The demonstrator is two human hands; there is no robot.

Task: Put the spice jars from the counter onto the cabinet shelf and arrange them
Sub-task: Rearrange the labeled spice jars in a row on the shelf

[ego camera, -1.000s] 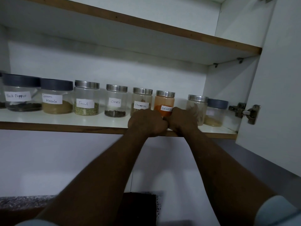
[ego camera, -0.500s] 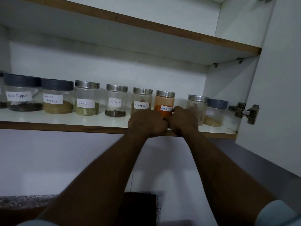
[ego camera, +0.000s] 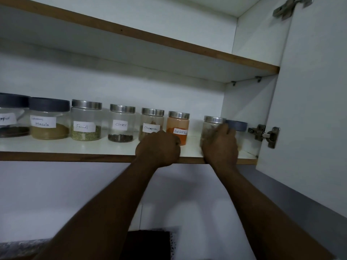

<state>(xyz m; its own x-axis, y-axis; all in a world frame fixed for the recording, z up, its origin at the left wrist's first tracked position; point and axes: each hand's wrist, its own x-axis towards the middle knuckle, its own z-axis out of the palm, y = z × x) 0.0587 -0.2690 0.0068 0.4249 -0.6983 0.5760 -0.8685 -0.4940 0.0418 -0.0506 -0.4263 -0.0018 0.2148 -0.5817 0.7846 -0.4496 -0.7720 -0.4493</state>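
A row of spice jars stands on the white cabinet shelf (ego camera: 56, 147): black pepper (ego camera: 11, 121), garam masala (ego camera: 49, 121), fennel (ego camera: 86, 121), cloves (ego camera: 121, 126), cinnamon (ego camera: 150, 121) and orange red chilli (ego camera: 178, 124). To their right are an unlabelled silver-lidded jar (ego camera: 212, 124) and a grey-lidded jar (ego camera: 237, 125). My left hand (ego camera: 157, 149) is curled into a fist at the shelf edge, in front of the cinnamon jar and against the chilli jar's base. My right hand (ego camera: 220, 145) wraps round the silver-lidded jar, hiding its lower part.
The open cabinet door (ego camera: 309, 91) hangs at the right with its hinge (ego camera: 264, 135) close to the grey-lidded jar. An upper shelf (ego camera: 169, 42) lies above the row. A dark counter edge (ego camera: 18, 248) shows at the bottom left.
My right hand left the red chilli jar and moved right onto the silver-lidded jar. My left hand stayed at the shelf edge. The view has shifted slightly.
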